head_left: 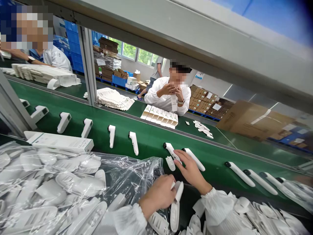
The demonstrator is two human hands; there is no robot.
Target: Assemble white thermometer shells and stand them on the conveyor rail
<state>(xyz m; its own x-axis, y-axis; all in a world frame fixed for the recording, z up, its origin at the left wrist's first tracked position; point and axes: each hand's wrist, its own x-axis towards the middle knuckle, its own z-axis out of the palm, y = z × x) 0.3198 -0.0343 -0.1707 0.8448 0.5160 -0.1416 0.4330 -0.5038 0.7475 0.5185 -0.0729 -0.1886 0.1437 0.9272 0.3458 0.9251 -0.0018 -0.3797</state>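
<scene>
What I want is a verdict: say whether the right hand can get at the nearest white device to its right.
Probably yes: the right hand is close beside that white device on the green belt, and nothing seems to block the way, though the hand appears to touch the neighbouring device.

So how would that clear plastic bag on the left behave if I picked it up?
The clear plastic bag would probably be floppy, since its film looks thin and creased. Its load would likely shift, as the white parts heaped there look loose. It may also feel slippery, judging by the glossy shine.
</scene>
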